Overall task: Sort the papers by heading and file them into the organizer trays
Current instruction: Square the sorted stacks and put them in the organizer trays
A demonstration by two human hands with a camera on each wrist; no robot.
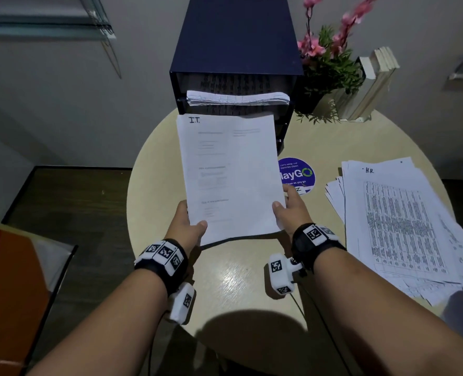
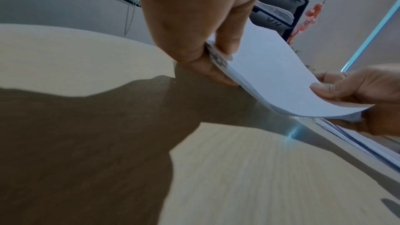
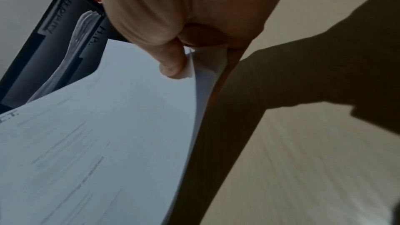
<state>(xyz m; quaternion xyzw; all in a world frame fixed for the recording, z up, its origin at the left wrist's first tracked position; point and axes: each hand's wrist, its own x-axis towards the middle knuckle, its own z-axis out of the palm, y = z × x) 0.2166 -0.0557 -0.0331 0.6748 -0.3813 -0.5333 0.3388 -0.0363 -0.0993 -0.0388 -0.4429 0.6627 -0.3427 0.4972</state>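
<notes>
I hold a thin stack of white papers headed "I.T." (image 1: 229,175) above the round table, its far edge close to the front of the dark blue organizer (image 1: 235,63). My left hand (image 1: 189,221) pinches the near left corner, thumb on top. My right hand (image 1: 288,204) pinches the near right edge of the I.T. papers (image 3: 97,143). In the left wrist view the I.T. papers (image 2: 270,74) sag between both hands. One organizer tray holds a pile of papers (image 1: 237,98); tray labels reading "H.R." (image 3: 98,36) and "Security" show in the right wrist view.
A loose pile of sheets headed "H.R." (image 1: 404,226) lies on the right side of the beige table (image 1: 238,280). A round blue sticker (image 1: 297,175) sits behind my right hand. A potted plant with pink flowers (image 1: 330,58) and books (image 1: 374,80) stand right of the organizer.
</notes>
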